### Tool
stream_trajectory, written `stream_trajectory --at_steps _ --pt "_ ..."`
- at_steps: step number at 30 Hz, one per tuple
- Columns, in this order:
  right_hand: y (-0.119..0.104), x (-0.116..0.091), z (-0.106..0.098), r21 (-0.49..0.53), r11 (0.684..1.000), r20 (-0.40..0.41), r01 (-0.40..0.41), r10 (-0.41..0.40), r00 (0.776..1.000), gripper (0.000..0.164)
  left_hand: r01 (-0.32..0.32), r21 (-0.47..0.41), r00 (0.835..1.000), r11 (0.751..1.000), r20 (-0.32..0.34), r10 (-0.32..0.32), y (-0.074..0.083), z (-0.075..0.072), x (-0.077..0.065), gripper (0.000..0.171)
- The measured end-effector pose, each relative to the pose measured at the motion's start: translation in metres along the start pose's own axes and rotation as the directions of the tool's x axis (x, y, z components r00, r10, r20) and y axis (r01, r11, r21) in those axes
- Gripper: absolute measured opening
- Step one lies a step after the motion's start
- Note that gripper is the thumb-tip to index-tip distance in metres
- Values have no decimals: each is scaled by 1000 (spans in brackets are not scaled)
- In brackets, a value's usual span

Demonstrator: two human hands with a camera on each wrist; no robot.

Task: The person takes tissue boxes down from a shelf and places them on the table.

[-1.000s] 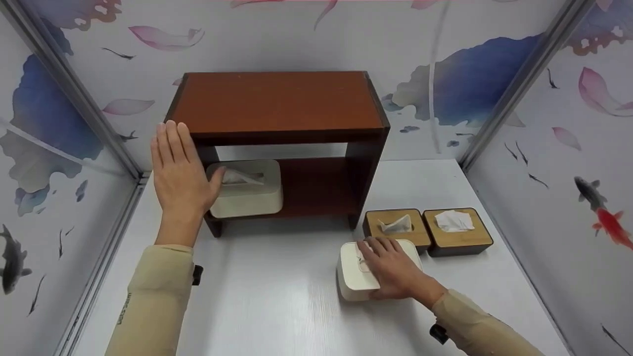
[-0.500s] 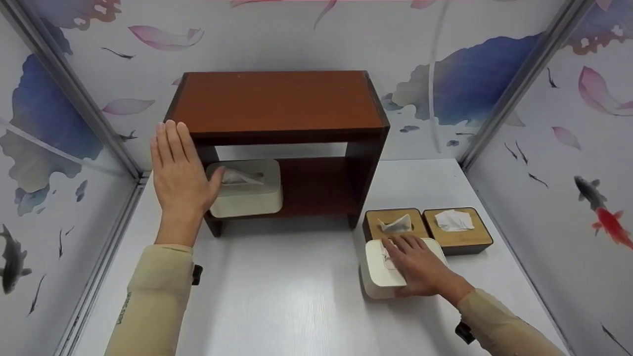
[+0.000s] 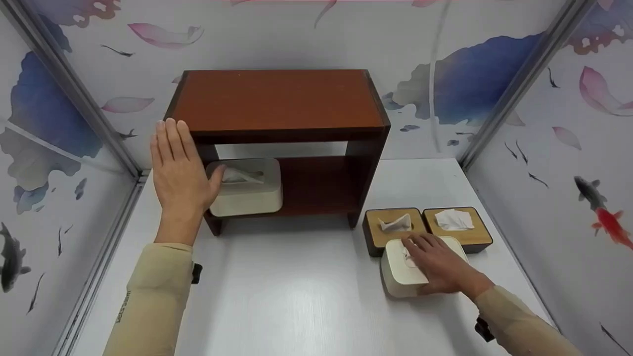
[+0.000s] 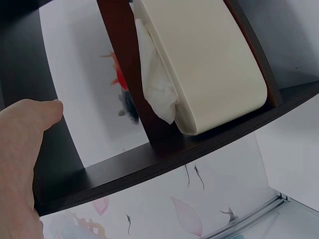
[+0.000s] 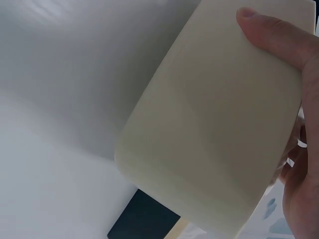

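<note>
My right hand [image 3: 442, 264] grips a white tissue box [image 3: 400, 269] from above, with the thumb on its near side and the fingers over its top. The box stands just in front of two wood-topped tissue boxes and hides part of their front edges; whether it rests on the table cannot be told. My left hand [image 3: 180, 178] lies flat, fingers straight, at the left front edge of a brown two-tier shelf [image 3: 282, 101]. In the left wrist view, only the thumb and part of that hand show. Another white tissue box [image 4: 209, 59] sits on the shelf's lower board, at the left end.
At the right on the white table [image 3: 287, 301] are the two wood-topped tissue boxes, the left one [image 3: 378, 237] and the right one [image 3: 477, 235], side by side. Printed panels [image 3: 316, 39] with metal frame posts [image 3: 529, 79] enclose the table at the back and sides.
My right hand has moved the white tissue box to the right, along the front of the wood-topped boxes. My left hand and the shelf have stayed put.
</note>
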State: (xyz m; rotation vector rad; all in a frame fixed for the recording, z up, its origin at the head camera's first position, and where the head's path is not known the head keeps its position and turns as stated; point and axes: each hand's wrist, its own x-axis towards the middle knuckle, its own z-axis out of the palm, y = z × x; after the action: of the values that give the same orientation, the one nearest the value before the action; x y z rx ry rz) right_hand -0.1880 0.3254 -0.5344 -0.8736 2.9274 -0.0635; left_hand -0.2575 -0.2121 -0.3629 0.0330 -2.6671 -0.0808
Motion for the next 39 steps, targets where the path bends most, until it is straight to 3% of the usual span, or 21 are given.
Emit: stream_trajectory --at_steps 9,15,24,39 --pt "22 -20 0 -4 999 38 -34 34 999 122 1 1 1000 1000 13 -1 0 1 0 110" --pt "38 -32 4 -12 999 -4 -52 52 999 124 -1 8 1000 1000 1 1 -1 1 0 110" --pt "61 -46 9 -111 993 -14 -26 25 1000 127 2 -6 1000 1000 9 -2 -1 2 0 109" --pt "80 -55 10 -48 996 52 -81 83 995 126 2 5 1000 1000 5 -2 0 1 0 109"
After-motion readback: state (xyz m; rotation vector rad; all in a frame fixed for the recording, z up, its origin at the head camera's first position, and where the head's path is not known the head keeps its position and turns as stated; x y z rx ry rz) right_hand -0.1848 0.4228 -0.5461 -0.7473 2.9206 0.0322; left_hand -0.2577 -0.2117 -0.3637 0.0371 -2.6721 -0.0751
